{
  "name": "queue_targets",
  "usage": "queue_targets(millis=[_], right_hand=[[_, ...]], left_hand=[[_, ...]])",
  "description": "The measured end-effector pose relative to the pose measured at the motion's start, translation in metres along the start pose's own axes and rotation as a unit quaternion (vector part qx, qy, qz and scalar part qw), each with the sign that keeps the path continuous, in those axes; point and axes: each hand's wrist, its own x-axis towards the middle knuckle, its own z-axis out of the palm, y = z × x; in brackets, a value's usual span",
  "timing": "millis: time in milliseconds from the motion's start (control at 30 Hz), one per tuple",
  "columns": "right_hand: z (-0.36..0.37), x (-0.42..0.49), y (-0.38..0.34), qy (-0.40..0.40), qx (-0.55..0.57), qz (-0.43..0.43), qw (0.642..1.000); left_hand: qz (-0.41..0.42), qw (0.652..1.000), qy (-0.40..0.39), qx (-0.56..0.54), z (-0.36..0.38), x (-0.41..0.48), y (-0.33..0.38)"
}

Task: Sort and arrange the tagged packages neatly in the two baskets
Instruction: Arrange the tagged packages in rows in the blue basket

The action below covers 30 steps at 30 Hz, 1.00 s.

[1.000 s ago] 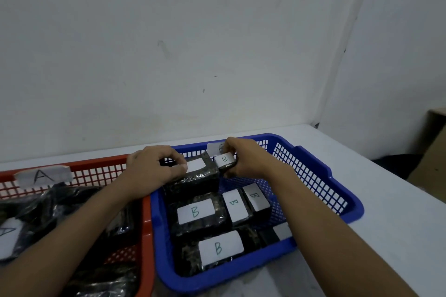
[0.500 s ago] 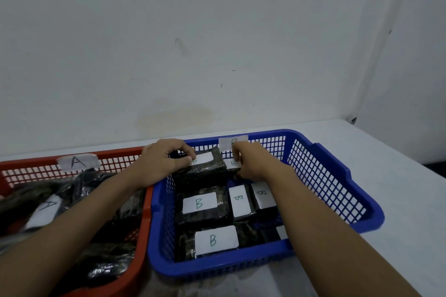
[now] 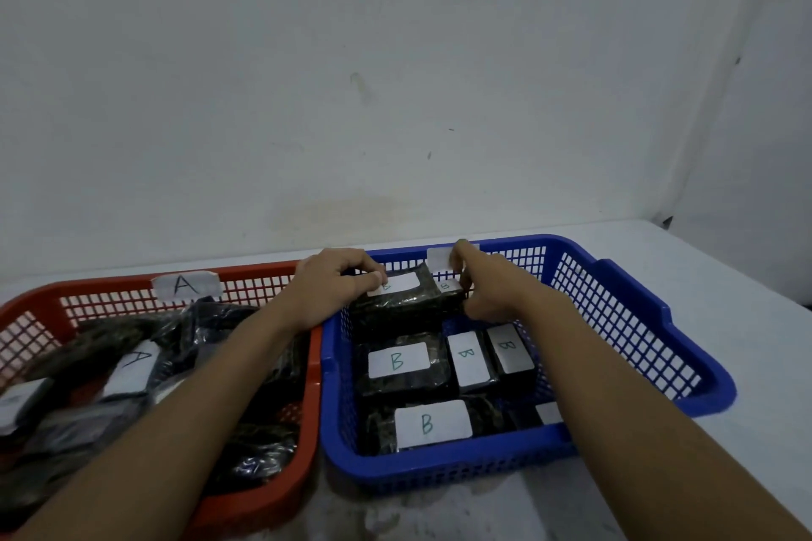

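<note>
The left hand (image 3: 334, 288) grips the rear large package (image 3: 397, 305), fingers covering part of its tag; the right hand (image 3: 492, 290) pinches a small package (image 3: 448, 289), mostly hidden, in the blue basket (image 3: 439, 462)

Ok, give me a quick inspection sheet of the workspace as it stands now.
surface: white table, smudged at its near edge.
job's things: blue basket holds B packages laid in rows; red basket tagged A, A packages heaped loosely.
clutter: nothing seen.
grips: left grip holds the large B package at the blue basket's far end; right grip pinches the small B package beside it.
cables: nothing seen.
surroundings: scuffed white wall.
</note>
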Motion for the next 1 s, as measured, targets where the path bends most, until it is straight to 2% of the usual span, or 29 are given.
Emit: queue_targets(millis=[433, 533, 700, 767, 900, 933, 1000], right_hand=[[-0.002, -0.005, 0.004, 0.002, -0.03, 0.046, 0.998], [-0.003, -0.005, 0.004, 0.041, -0.041, 0.042, 0.997], [-0.009, -0.01, -0.019, 0.159, 0.033, -0.048, 0.986], [-0.011, -0.012, -0.037, 0.184, 0.03, -0.102, 0.977], [-0.017, -0.013, -0.081, 0.176, 0.007, -0.182, 0.967], [-0.017, -0.014, -0.093, 0.17, 0.02, -0.2, 0.965], [-0.015, -0.015, -0.119, 0.165, 0.039, -0.233, 0.958]], left_hand=[[0.009, 0.999, 0.018, 0.025, 0.001, 0.001, -0.002], [0.013, 0.999, 0.016, 0.037, 0.0, 0.001, -0.003], [-0.002, 0.999, 0.017, 0.03, 0.0, -0.001, 0.0], [-0.007, 1.0, 0.01, -0.026, -0.003, -0.003, 0.003], [-0.011, 0.971, 0.037, -0.235, -0.048, -0.016, 0.016], [-0.008, 0.969, 0.048, -0.243, -0.066, -0.02, 0.018], [-0.001, 0.979, 0.061, -0.195, -0.103, -0.032, 0.017]])
